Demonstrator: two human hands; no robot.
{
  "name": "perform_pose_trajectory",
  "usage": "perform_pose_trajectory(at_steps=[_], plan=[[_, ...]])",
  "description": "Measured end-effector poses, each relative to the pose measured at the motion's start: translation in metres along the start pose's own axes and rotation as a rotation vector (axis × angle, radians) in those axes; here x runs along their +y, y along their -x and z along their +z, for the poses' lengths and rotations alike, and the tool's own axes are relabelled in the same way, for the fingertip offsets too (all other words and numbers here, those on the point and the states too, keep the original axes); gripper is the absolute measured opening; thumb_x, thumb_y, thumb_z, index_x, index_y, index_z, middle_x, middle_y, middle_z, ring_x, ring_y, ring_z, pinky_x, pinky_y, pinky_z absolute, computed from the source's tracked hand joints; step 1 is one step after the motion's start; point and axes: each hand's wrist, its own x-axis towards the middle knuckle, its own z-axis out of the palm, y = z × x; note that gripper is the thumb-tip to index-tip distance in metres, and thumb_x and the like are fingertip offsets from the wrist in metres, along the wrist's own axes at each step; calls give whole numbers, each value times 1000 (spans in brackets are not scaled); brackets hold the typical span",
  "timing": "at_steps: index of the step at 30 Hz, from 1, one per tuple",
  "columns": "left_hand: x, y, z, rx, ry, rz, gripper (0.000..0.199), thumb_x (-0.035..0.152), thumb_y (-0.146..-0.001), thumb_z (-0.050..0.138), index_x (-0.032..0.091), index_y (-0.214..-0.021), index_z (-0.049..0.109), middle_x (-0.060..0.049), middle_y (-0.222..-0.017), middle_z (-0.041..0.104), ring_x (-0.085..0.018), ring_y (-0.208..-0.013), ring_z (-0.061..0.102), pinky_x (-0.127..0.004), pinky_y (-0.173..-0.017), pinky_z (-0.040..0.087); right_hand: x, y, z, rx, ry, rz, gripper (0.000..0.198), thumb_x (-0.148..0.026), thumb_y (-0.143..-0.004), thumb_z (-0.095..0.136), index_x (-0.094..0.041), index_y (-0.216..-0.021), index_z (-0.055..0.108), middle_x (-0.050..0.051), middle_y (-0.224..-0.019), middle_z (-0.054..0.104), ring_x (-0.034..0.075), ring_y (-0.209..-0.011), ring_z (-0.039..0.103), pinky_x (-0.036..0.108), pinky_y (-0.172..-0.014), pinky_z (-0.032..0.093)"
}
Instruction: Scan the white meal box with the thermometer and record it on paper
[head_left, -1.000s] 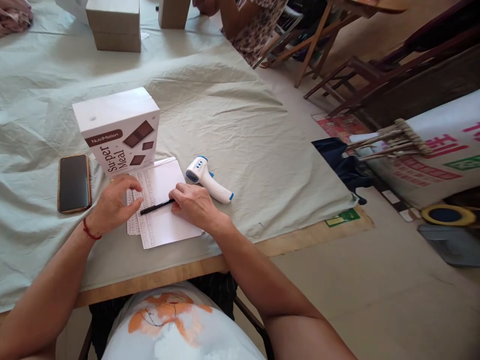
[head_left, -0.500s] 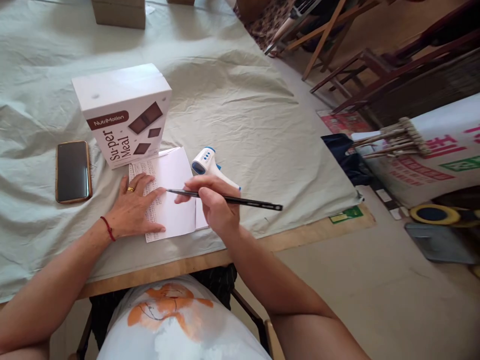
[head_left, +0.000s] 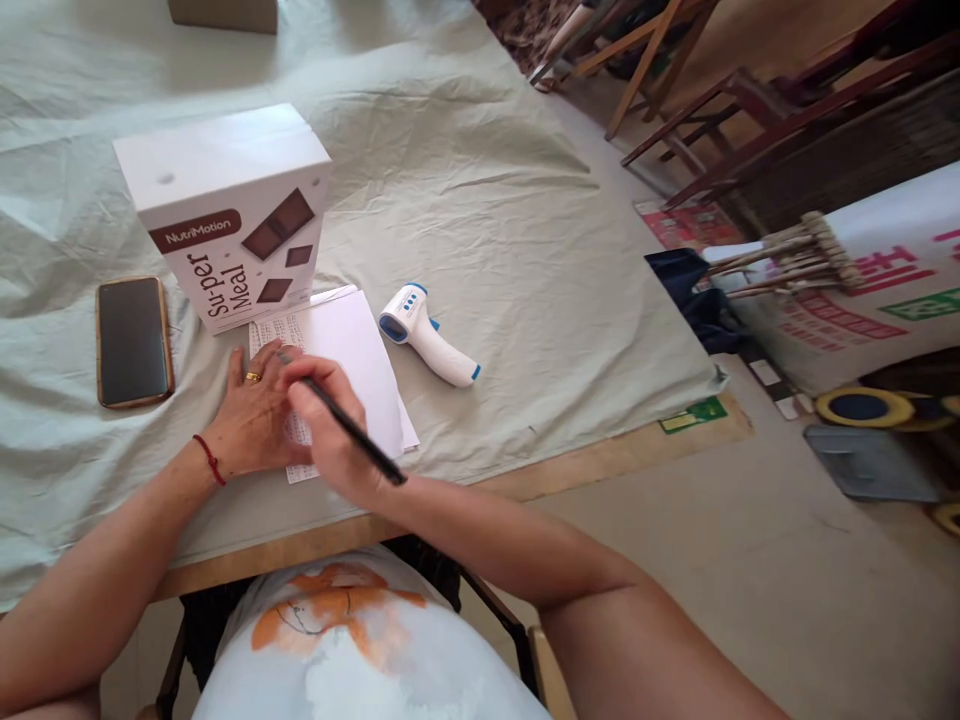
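My left hand (head_left: 259, 420) lies flat with fingers spread on the printed left part of a paper booklet (head_left: 360, 370). My right hand (head_left: 330, 430) grips a black pen (head_left: 360, 437), its tip side pointing up and left over the left hand's fingers. Whether the tip touches the paper I cannot tell. Behind the booklet stands a white NutriMotion box (head_left: 232, 230), its base at the paper's top edge. A white and blue infrared thermometer (head_left: 431, 337) lies just right of the booklet.
A phone (head_left: 133, 342) rests left of my left hand on the pale green tablecloth (head_left: 487, 240). A brown box (head_left: 223, 12) sits at the table's far side. Beyond the right edge are a wooden chair (head_left: 739, 130), a printed sack (head_left: 862, 285) and a grey dustpan (head_left: 870, 463).
My right hand has moved left with the pen, from the booklet's right side to close against my left hand. The thermometer is now fully uncovered. The view has shifted slightly.
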Motion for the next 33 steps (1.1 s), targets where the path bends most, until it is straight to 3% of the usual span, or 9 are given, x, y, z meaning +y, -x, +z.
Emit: perform_pose_trajectory(at_steps=[4,8,12,18,22,33], plan=[[-1,-1,-6,-199,-244,97,92,61,-62,81,24,-140,50,-19,-151,39,-47,-144,24,-74,-113,2,30,-22,-47,-13,134,25,16,-37,-87,52,-24,-87,59,2,-81,64,18,-79,63,35,-81,54],[1,-1,-7,-228,-295,89,101,64,-64,79,22,-147,42,-20,-154,35,-46,-145,21,-72,-114,2,31,-20,-76,-100,194,45,16,-36,-82,54,-23,-87,61,1,-77,66,16,-69,62,31,-68,53],[-2,-1,-9,-240,-272,93,100,66,-65,77,20,-147,42,-21,-152,37,-46,-144,23,-71,-115,3,27,-16,-74,-167,327,-14,6,-29,-74,60,-23,-77,61,0,-71,67,15,-64,61,29,-62,52],[-9,-1,-17,-247,-276,157,66,46,-87,59,17,-145,44,-22,-151,40,-41,-144,28,-68,-114,12,31,-17,-66,-165,444,-69,7,-26,-75,59,-22,-71,64,-2,-63,65,12,-54,55,26,-57,48],[-10,-1,-18,-237,-262,159,65,42,-86,59,17,-144,46,-21,-150,41,-42,-143,30,-68,-114,13,30,-15,-66,-210,498,-153,10,-21,-76,56,-22,-70,65,-2,-64,66,12,-57,57,25,-61,49],[-10,-1,-17,-247,-283,153,65,40,-86,61,17,-144,45,-22,-151,42,-41,-144,29,-68,-114,13,26,-14,-67,-284,578,-172,13,-21,-80,54,-22,-73,65,-1,-68,67,12,-61,59,24,-64,48]])
